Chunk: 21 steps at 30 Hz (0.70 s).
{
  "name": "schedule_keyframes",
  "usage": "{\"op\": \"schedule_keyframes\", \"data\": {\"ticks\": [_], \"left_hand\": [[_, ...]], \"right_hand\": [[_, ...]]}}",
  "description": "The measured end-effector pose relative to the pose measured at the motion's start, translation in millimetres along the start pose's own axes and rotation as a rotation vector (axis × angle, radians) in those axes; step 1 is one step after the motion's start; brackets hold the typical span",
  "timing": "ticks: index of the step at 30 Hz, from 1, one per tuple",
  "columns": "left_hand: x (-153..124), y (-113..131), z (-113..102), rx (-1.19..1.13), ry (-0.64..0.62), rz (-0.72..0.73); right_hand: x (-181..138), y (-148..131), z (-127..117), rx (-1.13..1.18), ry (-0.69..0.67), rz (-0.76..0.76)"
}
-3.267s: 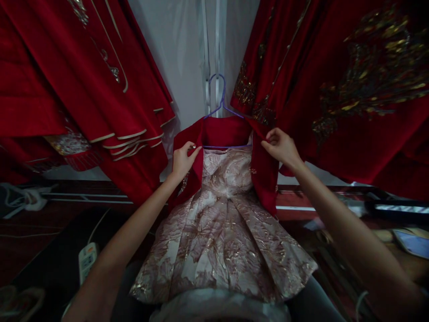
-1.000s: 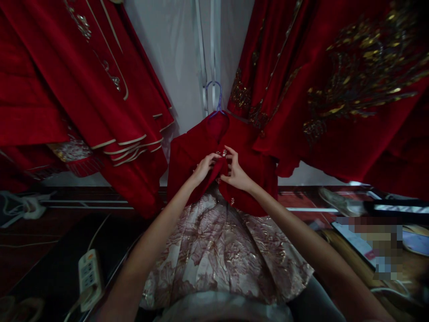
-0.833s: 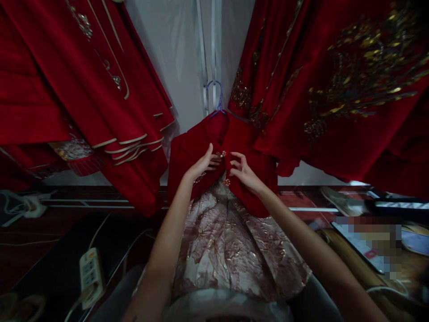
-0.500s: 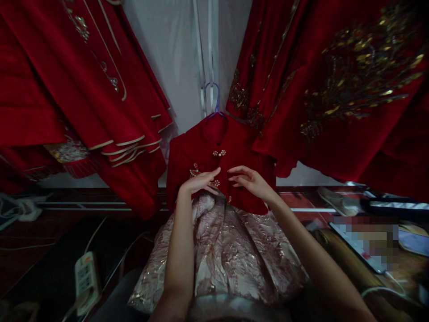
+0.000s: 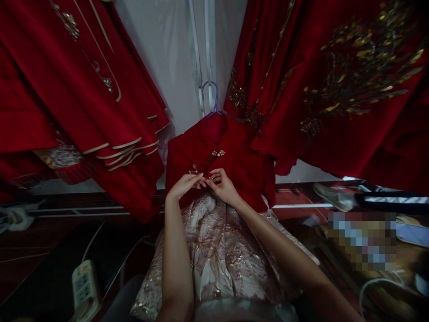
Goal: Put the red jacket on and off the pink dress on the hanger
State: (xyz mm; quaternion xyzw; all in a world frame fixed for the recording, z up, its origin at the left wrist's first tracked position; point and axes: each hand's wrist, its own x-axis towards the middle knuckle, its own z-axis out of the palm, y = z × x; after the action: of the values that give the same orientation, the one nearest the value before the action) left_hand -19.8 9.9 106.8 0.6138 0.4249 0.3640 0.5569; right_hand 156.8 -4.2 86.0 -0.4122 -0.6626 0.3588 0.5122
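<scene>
Velvet, deep red: the small jacket (image 5: pixel 234 165) hangs upright on a purple wire hanger (image 5: pixel 210 100), long axis vertical, over a pale brocade skirt (image 5: pixel 217 255) with metallic leaf patterning. I see my left hand (image 5: pixel 184 184) and right hand (image 5: pixel 223 185) pinching a beaded clasp (image 5: pixel 209 177) at its front. Larger gold-embroidered red robes (image 5: pixel 335 89) hang either side. No readable writing.

Dim and underexposed — the pale wall (image 5: pixel 174 53) above the fingertips (image 5: pixel 202 180) is the brightest patch, and light glints off the gold embroidery (image 5: pixel 355 58) up to their right. Corners stretch and darken; a pixelated block (image 5: pixel 362 241) sits lower right.
</scene>
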Motion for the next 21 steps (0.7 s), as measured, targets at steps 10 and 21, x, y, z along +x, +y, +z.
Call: {"op": "schedule_keyframes", "data": {"ticks": [10,21], "left_hand": [[15,-14,-16,-0.05,0.565,0.168],[21,-18,-11,-0.205,0.543,0.186]], "right_hand": [[43,8,17,-0.031,0.048,-0.089],[51,17,25,-0.142,0.045,-0.15]]}}
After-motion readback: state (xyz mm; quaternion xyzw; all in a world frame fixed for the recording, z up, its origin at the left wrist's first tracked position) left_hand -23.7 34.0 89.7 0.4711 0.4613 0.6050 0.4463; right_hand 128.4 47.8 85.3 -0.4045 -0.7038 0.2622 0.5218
